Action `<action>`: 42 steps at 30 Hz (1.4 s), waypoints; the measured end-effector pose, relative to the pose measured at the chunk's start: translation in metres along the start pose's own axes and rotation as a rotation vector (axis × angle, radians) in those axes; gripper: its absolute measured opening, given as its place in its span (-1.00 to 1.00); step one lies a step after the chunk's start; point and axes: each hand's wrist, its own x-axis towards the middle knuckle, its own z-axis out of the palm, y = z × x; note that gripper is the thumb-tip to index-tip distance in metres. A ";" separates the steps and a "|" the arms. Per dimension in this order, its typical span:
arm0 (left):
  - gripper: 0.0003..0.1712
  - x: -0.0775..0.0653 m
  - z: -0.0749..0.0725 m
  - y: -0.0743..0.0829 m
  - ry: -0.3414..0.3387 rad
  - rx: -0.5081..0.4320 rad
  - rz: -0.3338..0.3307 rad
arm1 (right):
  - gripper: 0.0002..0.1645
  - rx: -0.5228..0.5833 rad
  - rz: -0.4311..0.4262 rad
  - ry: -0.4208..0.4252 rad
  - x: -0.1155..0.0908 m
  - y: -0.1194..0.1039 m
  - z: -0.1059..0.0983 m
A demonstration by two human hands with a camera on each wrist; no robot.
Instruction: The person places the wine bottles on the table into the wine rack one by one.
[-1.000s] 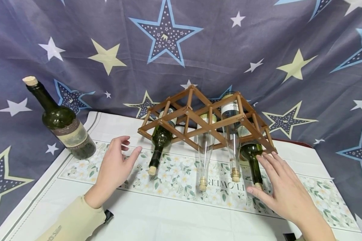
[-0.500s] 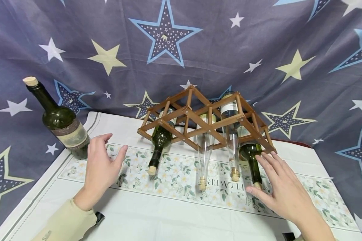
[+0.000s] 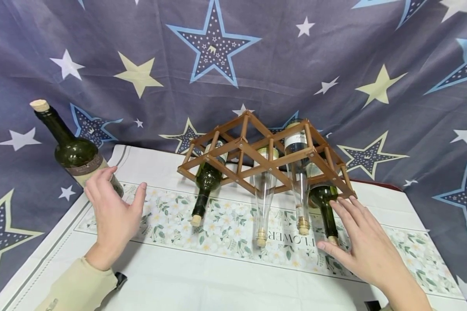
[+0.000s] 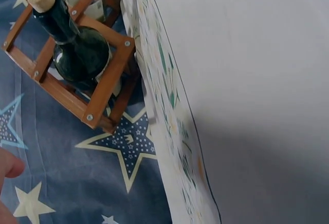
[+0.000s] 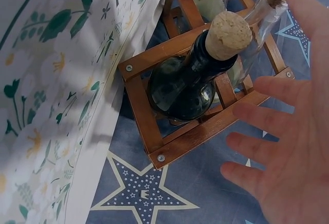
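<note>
A corked dark green wine bottle [image 3: 75, 151] with a worn label stands on the table at the left. In front of its lower part is my left hand [image 3: 114, 211], thumb spread away from the fingers; whether it touches the glass cannot be told. My right hand [image 3: 367, 242] hovers with spread fingers beside a green bottle [image 3: 326, 196] at the right end of the wooden wine rack [image 3: 241, 144]. That bottle's cork [image 5: 229, 35] shows in the right wrist view, apart from the fingers. Another green bottle [image 3: 209, 177] and two clear bottles [image 3: 263, 190] [image 3: 300, 185] lie in the rack, necks forward.
A white tablecloth [image 3: 218, 280] with a flowered band covers the table. Behind the rack hangs a dark curtain [image 3: 280, 56] patterned with stars, close to the table's back edge.
My left hand has moved left, from beside the rack to the standing bottle, and now hides part of its label. The right hand has stayed nearly still.
</note>
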 end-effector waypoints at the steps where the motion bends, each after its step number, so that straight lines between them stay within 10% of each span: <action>1: -0.19 0.001 0.000 -0.001 0.011 -0.002 0.003 | 0.19 -0.002 0.001 0.000 0.000 0.000 0.000; 25: 0.00 0.019 -0.014 0.001 0.216 0.026 -0.047 | 0.19 -0.003 -0.005 0.005 0.000 0.000 0.000; 42: 0.08 0.021 -0.011 -0.058 0.158 -0.004 -0.208 | 0.18 0.001 0.000 0.010 0.000 -0.001 -0.001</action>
